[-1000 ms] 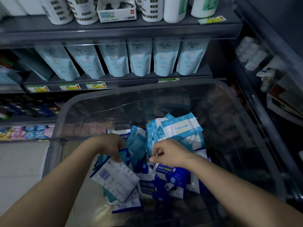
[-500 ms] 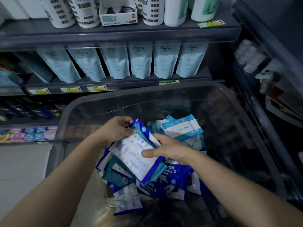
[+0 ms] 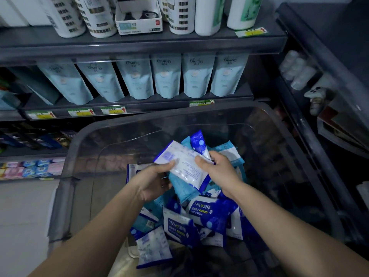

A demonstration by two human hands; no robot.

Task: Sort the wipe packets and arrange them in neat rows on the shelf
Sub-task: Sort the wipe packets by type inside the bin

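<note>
- One second ago my left hand (image 3: pixel 153 182) was holding the white-backed packet (image 3: pixel 184 163) low at the left of the pile, and my right hand (image 3: pixel 217 170) was digging alone. Now both hands are meeting on it and holding it up over the loose packets (image 3: pixel 209 215) in the clear bin (image 3: pixel 127 124).
- My left hand is gripping the small stack from below, with the thumb on top, and my right hand is pinching its right edge.
- A light blue packet (image 3: pixel 179 188) is lying under the white one, and a dark blue packet (image 3: pixel 197 141) is sticking up behind it.
- I am judging that I am gathering and squaring a sorted handful. Nothing is going onto the shelf (image 3: pixel 159 102) yet.
- The top packet is turning its printed back up to me. Its long axis is running from upper left to lower right, and the barcode end is pointing toward the shelf with the pale pouches (image 3: pixel 165 76).
</note>
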